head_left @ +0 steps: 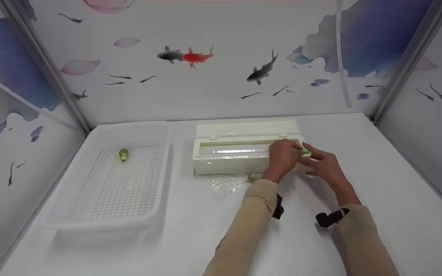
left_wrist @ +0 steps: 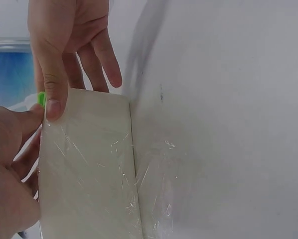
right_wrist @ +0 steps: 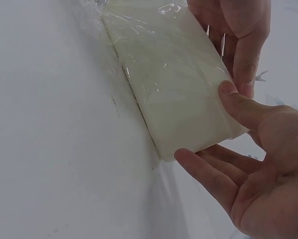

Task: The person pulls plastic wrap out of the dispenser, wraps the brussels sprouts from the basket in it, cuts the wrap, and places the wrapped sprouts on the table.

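Note:
A cream cling film dispenser (head_left: 232,165) lies crosswise on the table with its lid (head_left: 248,127) swung back and the film roll (head_left: 240,148) showing inside. At its right end, my left hand (head_left: 282,159) pinches a small green slide cutter (left_wrist: 41,98) on the front top edge. My right hand (right_wrist: 268,149) grips that same end, thumb on the edge beside the cutter and fingers around the end face. Clear cling film (head_left: 226,184) hangs over the front and crumples on the table. Partly hidden behind my left wrist, a Brussels sprout (head_left: 253,177) sits by this film.
On the left stands a white perforated plastic basket (head_left: 163,172) with one Brussels sprout (head_left: 124,154) near its back. White panels printed with fish and petals (head_left: 221,88) close off the table (head_left: 198,237) at the back and sides.

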`<state>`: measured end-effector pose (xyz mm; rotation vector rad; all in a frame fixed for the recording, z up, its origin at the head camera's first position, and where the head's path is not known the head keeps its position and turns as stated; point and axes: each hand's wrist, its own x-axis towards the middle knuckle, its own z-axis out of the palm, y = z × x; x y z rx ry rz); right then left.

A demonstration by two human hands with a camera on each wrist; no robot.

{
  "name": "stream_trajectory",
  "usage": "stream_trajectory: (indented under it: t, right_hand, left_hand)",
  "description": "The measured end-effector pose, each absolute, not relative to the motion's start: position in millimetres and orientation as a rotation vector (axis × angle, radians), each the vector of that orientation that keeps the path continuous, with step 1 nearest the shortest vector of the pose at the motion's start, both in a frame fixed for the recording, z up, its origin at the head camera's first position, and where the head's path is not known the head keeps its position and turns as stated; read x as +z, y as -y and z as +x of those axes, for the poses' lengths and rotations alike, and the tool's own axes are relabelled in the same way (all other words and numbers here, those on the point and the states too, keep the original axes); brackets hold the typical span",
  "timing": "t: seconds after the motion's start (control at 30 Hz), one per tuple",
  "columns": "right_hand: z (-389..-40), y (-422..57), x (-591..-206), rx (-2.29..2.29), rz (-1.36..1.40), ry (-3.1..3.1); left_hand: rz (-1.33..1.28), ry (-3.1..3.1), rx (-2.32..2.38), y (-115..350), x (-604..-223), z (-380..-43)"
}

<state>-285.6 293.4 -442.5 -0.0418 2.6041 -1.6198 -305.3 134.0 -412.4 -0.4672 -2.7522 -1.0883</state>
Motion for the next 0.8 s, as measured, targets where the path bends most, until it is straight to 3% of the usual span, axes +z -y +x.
stream_trajectory:
  t: [0.8]
  right_hand:
    - [-283.9, -295.4, -448.6, -1.668, -0.027, -2.609]
  left_hand:
    - [-0.549, 2.783, -1.188, -128.2, -413.4, -307.4]
